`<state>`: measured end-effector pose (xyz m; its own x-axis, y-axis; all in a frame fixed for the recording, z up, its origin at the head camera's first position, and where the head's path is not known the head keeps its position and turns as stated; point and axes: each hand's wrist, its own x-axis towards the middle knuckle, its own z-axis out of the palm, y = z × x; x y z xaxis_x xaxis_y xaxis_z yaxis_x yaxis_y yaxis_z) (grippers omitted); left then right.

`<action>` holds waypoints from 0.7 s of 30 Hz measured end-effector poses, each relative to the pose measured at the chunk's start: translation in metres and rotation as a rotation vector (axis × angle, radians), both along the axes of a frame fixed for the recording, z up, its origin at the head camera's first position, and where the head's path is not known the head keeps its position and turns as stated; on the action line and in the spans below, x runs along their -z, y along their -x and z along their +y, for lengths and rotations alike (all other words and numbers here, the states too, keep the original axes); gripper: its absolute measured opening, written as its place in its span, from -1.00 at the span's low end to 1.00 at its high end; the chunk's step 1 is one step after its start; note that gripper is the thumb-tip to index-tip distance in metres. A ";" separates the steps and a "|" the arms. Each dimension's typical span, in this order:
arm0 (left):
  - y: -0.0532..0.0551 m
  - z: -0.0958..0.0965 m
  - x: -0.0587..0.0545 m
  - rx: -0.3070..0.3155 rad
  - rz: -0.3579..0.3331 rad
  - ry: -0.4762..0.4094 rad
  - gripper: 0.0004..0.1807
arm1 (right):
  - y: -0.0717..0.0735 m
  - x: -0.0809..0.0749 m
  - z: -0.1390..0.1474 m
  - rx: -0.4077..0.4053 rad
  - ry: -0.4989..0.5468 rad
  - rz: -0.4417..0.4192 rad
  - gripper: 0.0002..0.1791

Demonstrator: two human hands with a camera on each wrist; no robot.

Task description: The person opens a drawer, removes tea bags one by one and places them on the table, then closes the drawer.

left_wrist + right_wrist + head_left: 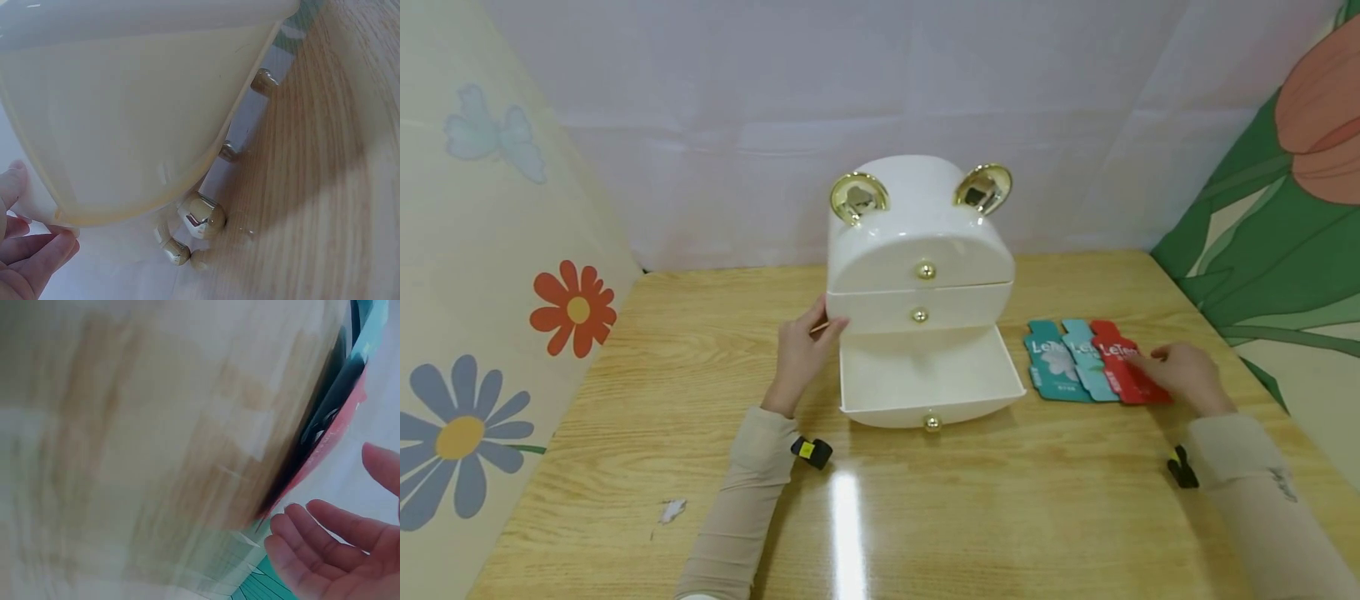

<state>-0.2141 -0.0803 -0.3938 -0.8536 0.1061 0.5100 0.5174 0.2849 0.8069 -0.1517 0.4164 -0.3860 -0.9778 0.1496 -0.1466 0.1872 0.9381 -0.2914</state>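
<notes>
A white toy-like drawer cabinet [921, 192] with gold ears and gold knobs stands in the middle, its lowest drawer [932, 367] pulled out, with nothing inside. My left hand [805, 354] holds the cabinet's left side, thumb at the front. In the left wrist view, the thumb and fingertips [59, 247] touch the white wall by an edge. Right of the cabinet lie flat bottle-shaped packets, overlapping: dark teal [1056, 367], light teal [1092, 367] and red [1123, 367]. At the red one's right edge is my right hand [1191, 379], its fingers loosely bent and thumb apart in the right wrist view.
The wooden table [647, 400] has a small whitish scrap [672, 510] at the front left. A pale cloth wall [737, 125] stands behind, and flower-painted panels [576, 375] flank both sides. Black straps [812, 452] hang at the wrists.
</notes>
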 end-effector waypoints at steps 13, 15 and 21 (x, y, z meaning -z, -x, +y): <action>0.000 -0.001 0.000 0.003 -0.002 0.006 -0.50 | -0.006 -0.008 -0.025 0.041 0.060 0.241 -0.41; -0.001 -0.001 -0.001 0.002 0.002 0.007 -0.50 | -0.005 -0.011 -0.032 0.025 0.059 0.270 -0.45; 0.000 0.000 0.000 0.002 0.009 -0.007 -0.49 | -0.002 -0.016 -0.049 -0.024 0.074 0.341 -0.50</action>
